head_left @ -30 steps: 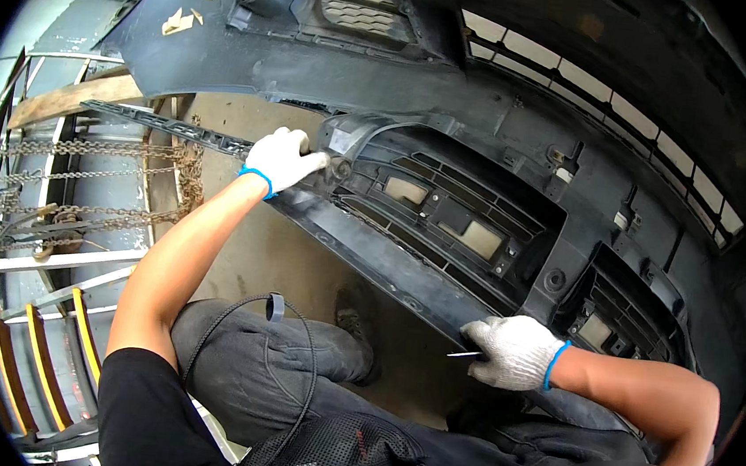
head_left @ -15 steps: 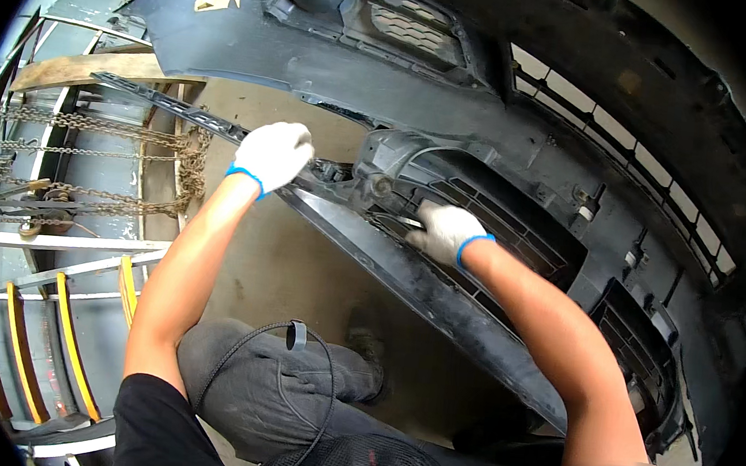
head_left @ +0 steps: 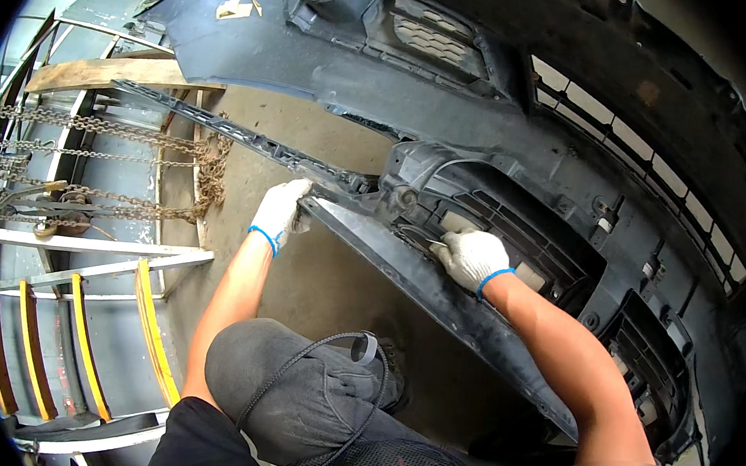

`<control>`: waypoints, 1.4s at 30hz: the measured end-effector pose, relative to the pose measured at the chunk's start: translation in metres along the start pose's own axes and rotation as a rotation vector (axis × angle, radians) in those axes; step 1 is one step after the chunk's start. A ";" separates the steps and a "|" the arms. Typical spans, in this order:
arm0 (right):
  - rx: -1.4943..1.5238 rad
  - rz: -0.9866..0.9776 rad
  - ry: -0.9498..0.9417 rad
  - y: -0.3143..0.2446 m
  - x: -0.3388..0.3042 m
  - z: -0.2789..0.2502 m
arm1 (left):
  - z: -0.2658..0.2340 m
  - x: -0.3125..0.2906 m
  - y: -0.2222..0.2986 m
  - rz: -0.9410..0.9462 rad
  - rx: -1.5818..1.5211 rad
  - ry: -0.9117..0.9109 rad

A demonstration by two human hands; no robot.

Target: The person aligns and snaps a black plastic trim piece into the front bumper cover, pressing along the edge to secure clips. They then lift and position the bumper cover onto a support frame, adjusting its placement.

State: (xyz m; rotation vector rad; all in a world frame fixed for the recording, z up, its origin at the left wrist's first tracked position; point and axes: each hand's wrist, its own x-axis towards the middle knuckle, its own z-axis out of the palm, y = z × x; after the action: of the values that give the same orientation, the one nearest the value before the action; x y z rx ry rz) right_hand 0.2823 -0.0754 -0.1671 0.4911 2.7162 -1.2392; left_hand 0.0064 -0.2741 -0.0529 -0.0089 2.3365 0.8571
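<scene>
A large black plastic car bumper [head_left: 350, 89] stretches across the top and right, its inner side showing. Along its near side runs a long flat black lip [head_left: 405, 276]. My left hand [head_left: 284, 210], in a white knit glove with a blue cuff, is closed round the lip's left corner. My right hand [head_left: 470, 257], gloved the same way, is closed beside the grille [head_left: 528, 233], above the lip. A thin light-coloured piece shows at its fingertips, too small to name. A narrow black slotted strip [head_left: 222, 127] runs leftward from the bumper.
Rusty chains [head_left: 116, 126] hang over a metal rack at the left, below a wooden board [head_left: 103, 74]. Lower left, yellow-edged bars [head_left: 90, 346] cross a white frame. My bent knee [head_left: 264, 365] is close to the lip, with a black cable [head_left: 319, 344] across it.
My left hand has come down from above the slotted strip to the lip's corner. My right hand remains closed by the grille. The whole view has shifted slightly.
</scene>
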 end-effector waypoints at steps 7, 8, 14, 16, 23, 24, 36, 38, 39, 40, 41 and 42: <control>0.000 0.114 -0.179 -0.011 0.010 0.001 | 0.016 -0.017 0.009 0.075 -0.223 0.024; 0.017 0.104 -0.144 -0.007 0.010 0.007 | 0.016 -0.014 0.005 0.103 -0.328 0.003; 0.207 0.137 -0.121 0.009 0.019 0.006 | 0.026 -0.015 0.004 0.109 -0.571 0.097; 0.203 0.137 -0.156 0.006 0.019 0.000 | 0.020 -0.018 0.013 0.161 -0.649 -0.053; 0.226 0.144 -0.112 0.008 0.023 0.006 | 0.050 -0.034 0.007 0.173 -0.984 -0.374; 0.246 0.171 -0.151 0.007 0.027 0.005 | 0.050 -0.036 0.004 0.186 -0.984 -0.400; 0.101 0.073 -0.214 0.008 0.028 0.013 | 0.065 -0.051 0.009 0.297 -0.701 -0.196; 0.061 0.041 -0.268 0.009 0.030 0.008 | 0.064 -0.057 0.015 0.315 -0.700 -0.217; 0.076 0.047 -0.257 0.009 0.031 0.006 | 0.062 -0.059 0.018 0.306 -0.712 -0.232; 0.064 0.044 -0.285 0.009 0.029 0.005 | 0.064 -0.061 0.019 0.296 -0.729 -0.248; 0.077 0.056 -0.257 0.011 0.029 0.005 | 0.065 -0.059 0.018 0.277 -0.725 -0.273; 0.089 0.069 -0.229 0.013 0.028 0.004 | 0.067 -0.051 0.014 0.228 -0.750 -0.270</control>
State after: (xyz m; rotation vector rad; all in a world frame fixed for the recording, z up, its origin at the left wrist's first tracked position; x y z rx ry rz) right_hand 0.2601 -0.0637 -0.1851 0.4199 2.4443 -1.3149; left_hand 0.0815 -0.2345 -0.0548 0.0546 1.6741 1.6876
